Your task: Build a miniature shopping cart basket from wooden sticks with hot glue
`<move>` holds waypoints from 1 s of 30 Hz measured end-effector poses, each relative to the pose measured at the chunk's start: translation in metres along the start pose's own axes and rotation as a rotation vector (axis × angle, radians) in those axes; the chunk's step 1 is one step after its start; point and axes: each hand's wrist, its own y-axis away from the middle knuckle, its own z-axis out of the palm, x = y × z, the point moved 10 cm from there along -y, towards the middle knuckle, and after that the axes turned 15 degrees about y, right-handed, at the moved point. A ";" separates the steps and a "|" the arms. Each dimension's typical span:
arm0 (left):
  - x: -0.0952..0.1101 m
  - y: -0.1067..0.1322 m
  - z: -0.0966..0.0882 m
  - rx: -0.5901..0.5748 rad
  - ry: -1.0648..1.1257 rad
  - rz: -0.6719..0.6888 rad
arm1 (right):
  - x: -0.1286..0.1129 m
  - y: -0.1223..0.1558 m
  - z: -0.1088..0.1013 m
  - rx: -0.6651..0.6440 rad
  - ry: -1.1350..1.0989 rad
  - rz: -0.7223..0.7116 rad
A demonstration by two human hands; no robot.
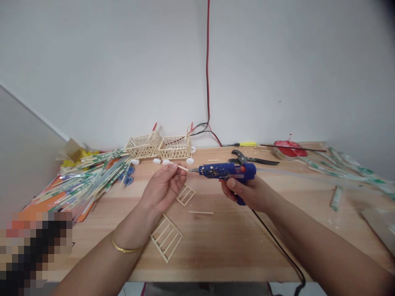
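My right hand (243, 191) is wrapped round the handle of a blue hot glue gun (216, 170), whose nozzle points left. Between thumb and fingertips, my left hand (165, 185) pinches a short wooden stick (182, 167). The stick's free end is at the nozzle tip; whether they touch I cannot tell. Below my left hand lie a small ladder-like stick frame (187, 195), partly hidden by it, and a larger stick frame (167, 237). A loose stick (200, 212) rests on the table to the right of them.
Two wheeled stick carts (143, 146) stand at the back. Wrapped chopsticks (92, 176) are heaped on the left beside blue wheels (126, 179). Black pliers (251, 159), a red-lined dish (290, 150) and torn wrappers (348, 168) lie at right. The gun's black cord (277, 242) trails off the front edge.
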 end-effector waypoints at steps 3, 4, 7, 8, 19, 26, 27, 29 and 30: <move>0.000 0.000 0.000 -0.013 -0.001 -0.002 | 0.002 0.000 0.000 -0.001 0.030 0.016; 0.000 0.000 0.000 -0.016 0.000 -0.003 | 0.003 0.000 0.000 -0.001 0.042 0.026; 0.000 0.000 -0.001 -0.016 0.004 -0.002 | 0.003 0.000 -0.001 0.011 0.060 0.030; -0.001 0.000 -0.001 -0.013 0.004 -0.002 | 0.003 0.000 -0.001 0.012 0.065 0.023; 0.001 0.000 -0.001 -0.017 0.012 0.012 | 0.009 0.001 -0.002 0.020 0.110 0.054; 0.002 -0.002 -0.003 0.006 -0.005 0.028 | 0.012 0.001 -0.003 0.024 0.127 0.063; 0.003 -0.002 -0.004 0.009 -0.008 0.033 | 0.013 0.002 -0.003 0.029 0.124 0.071; 0.003 -0.003 -0.004 0.003 -0.007 0.032 | 0.016 0.002 -0.004 0.041 0.118 0.088; 0.003 -0.002 -0.002 -0.007 0.001 0.029 | 0.018 0.003 -0.005 0.052 0.116 0.101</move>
